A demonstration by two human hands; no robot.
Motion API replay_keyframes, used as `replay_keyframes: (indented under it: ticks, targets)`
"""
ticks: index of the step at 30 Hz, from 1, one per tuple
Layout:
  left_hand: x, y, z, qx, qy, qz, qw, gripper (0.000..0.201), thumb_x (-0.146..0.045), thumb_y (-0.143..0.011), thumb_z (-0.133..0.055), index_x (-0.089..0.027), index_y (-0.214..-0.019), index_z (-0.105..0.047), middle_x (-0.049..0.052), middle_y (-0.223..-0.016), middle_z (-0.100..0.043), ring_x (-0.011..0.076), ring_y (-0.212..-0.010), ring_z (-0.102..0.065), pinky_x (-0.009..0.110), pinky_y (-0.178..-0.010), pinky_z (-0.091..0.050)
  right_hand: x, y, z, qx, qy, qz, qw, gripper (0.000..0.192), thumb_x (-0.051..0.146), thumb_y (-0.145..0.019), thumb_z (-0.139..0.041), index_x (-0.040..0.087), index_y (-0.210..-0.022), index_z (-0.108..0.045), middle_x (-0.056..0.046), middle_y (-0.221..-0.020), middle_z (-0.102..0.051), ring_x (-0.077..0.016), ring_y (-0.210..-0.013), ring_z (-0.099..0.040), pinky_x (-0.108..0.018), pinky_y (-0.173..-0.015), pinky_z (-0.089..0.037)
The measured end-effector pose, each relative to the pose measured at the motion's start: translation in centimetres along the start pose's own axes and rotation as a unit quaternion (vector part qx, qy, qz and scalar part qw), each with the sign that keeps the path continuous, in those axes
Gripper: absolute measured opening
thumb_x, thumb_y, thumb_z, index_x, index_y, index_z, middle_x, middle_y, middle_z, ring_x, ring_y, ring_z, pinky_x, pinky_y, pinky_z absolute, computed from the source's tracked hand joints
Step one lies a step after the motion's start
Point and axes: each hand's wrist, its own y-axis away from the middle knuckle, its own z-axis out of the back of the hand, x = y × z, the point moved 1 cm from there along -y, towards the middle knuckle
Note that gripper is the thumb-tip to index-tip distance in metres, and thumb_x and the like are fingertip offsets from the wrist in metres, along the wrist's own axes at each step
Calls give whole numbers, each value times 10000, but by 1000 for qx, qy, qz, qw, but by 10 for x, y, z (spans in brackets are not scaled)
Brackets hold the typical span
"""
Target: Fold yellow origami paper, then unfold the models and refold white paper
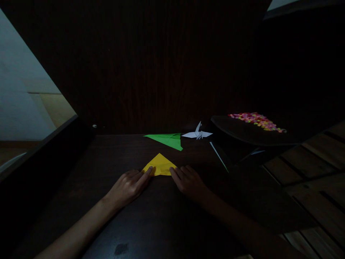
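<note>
A yellow paper [160, 165] folded into a triangle lies flat on the dark wooden table [113, 158], point away from me. My left hand [129, 186] rests on the table with its forefinger pressing the triangle's lower left corner. My right hand [188, 181] lies flat on the other side, its fingertips on the lower right corner. Neither hand lifts the paper.
Behind the yellow piece lie a green folded paper [167, 139] and a white paper crane [197, 134]. To the right a dark tray [237, 131] carries several small colourful pieces [256, 120]. A thin pale strip [218, 155] lies by the tray. A dark panel rises at the table's back.
</note>
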Motion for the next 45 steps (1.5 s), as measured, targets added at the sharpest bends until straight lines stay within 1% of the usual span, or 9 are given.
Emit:
replay_keyframes:
  ticks: [10,14,19,23,30,33,37,42,45]
  targets:
    - [0,-2,1,-5,0,-11,1000,357,-186,-997,-404,-75,-1333,-448,52,-687,-626,171,-605,-617,274,-561,-511,1,2,-3,7,11,10,1000,279,75,-923,-492,126,-1159,-632,-109,-891,-702,-219,-800,-604,-366,-745,-456]
    - [0,-2,1,-12,-5,-16,1000,341,-177,-989,-428,-61,-1308,-454,47,-690,-618,163,-586,-600,272,-554,-497,2,0,0,-11,31,23,999,251,89,-938,-474,137,-1107,-653,-92,-856,-699,-207,-776,-598,-349,-724,-451]
    - [-1,-3,1,-53,19,11,998,338,-164,-966,-487,-92,-1295,-459,23,-681,-612,146,-547,-570,254,-513,-459,1,-2,7,-34,27,23,999,251,83,-954,-435,150,-1005,-671,-70,-773,-668,-190,-719,-583,-332,-649,-442]
    - [-2,-6,3,-78,29,24,996,322,-193,-948,-542,-115,-1255,-481,10,-679,-610,135,-541,-562,249,-516,-460,0,-2,11,-44,22,22,999,276,83,-965,-412,175,-958,-672,-68,-803,-674,-173,-727,-585,-316,-676,-460]
    - [2,-3,1,-76,52,38,995,342,-149,-944,-516,-126,-1283,-477,29,-722,-632,146,-588,-587,261,-548,-496,-1,-3,14,-92,18,36,995,254,82,-962,-418,149,-921,-659,-70,-800,-666,-162,-731,-601,-293,-658,-477]
    - [2,-4,3,-72,89,69,991,358,-141,-937,-509,-150,-1295,-489,71,-876,-674,172,-735,-646,301,-667,-553,-1,-3,15,-117,11,40,992,255,83,-965,-416,144,-898,-655,-59,-779,-664,-155,-722,-605,-283,-656,-480]
    - [1,-8,7,-68,157,165,971,341,-195,-911,-533,-181,-1251,-555,92,-1075,-630,205,-942,-647,321,-780,-578,-2,-1,16,-109,-10,33,993,267,89,-969,-409,144,-867,-650,-63,-799,-672,-155,-720,-607,-282,-670,-481]
    - [6,-7,7,-56,193,256,946,339,-229,-841,-596,-199,-1178,-620,79,-1115,-586,195,-866,-651,341,-745,-600,-2,0,16,-105,-11,24,994,303,84,-973,-380,154,-849,-646,-59,-804,-678,-148,-706,-602,-268,-656,-471]
    - [10,-6,6,-49,186,281,940,326,-233,-805,-625,-188,-1125,-667,97,-1165,-595,244,-985,-642,391,-811,-593,-2,-1,16,-114,-15,24,993,298,89,-974,-384,154,-845,-645,-56,-800,-681,-149,-705,-604,-267,-650,-471]
